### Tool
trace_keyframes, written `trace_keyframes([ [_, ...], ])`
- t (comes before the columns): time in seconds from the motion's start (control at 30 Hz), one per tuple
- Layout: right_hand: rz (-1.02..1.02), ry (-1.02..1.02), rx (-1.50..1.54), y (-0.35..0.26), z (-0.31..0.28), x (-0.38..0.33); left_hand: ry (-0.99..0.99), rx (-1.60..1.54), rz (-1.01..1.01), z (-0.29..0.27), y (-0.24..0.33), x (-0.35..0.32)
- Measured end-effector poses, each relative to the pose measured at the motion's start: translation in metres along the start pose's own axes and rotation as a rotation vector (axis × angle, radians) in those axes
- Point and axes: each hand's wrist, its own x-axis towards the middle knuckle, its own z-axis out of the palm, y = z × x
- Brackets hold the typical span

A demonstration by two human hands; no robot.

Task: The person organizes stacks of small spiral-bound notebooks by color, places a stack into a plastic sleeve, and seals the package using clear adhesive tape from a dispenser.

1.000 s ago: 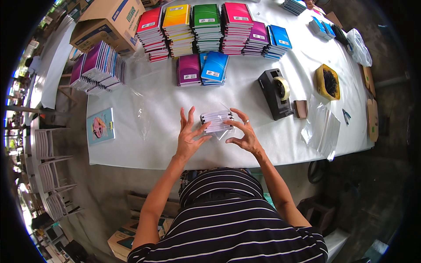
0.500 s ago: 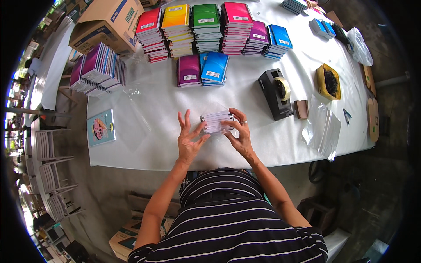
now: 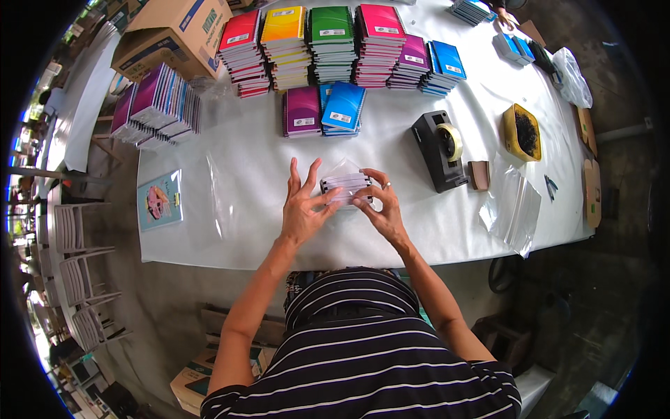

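A small stack of notebooks (image 3: 345, 183), turned edge-on with dark spiral bindings at its ends, sits between my hands in clear plastic wrap. My right hand (image 3: 382, 208) grips its right end, fingers curled over the far side and thumb at the near face. With thumb and index finger, my left hand (image 3: 304, 202) pinches at the near left face of the wrapped stack; its other fingers are raised and spread. A pointed flap of the clear film (image 3: 345, 166) rises behind the stack. Whether the left fingertips hold film alone is hard to make out.
Piles of coloured spiral notebooks (image 3: 331, 52) line the back, beside a cardboard box (image 3: 164, 42). To the right are a black tape dispenser (image 3: 434, 150), a yellow tub (image 3: 515, 143), plastic sheets (image 3: 513, 209) and pliers (image 3: 551, 187). Another person's hand (image 3: 506, 19) shows at far right.
My left index finger and thumb have moved right onto the near face of the stack. The film flap behind it stands up more. Another person's hand has come further into view.
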Motion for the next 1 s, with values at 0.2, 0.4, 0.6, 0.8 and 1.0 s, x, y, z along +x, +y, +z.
trace_keyframes([
  [0.2, -0.046, -0.043, -0.137, 0.005, -0.013, 0.020, -0.106, -0.040, 0.042, -0.008, -0.011, 0.026],
  [0.4, -0.116, -0.064, -0.290, 0.011, -0.011, 0.030, 0.041, -0.223, 0.010, 0.001, -0.016, 0.020],
  [0.6, -0.105, -0.028, -0.310, -0.005, -0.015, 0.027, 0.570, 0.460, -0.489, -0.079, -0.098, -0.043],
  [0.8, -0.054, -0.081, -0.239, -0.021, -0.007, 0.028, 0.587, 0.878, -1.044, -0.175, -0.266, -0.178],
  [1.0, 0.031, -0.126, -0.242, -0.027, -0.007, 0.028, 0.278, 0.579, -1.230, -0.254, -0.331, -0.192],
])
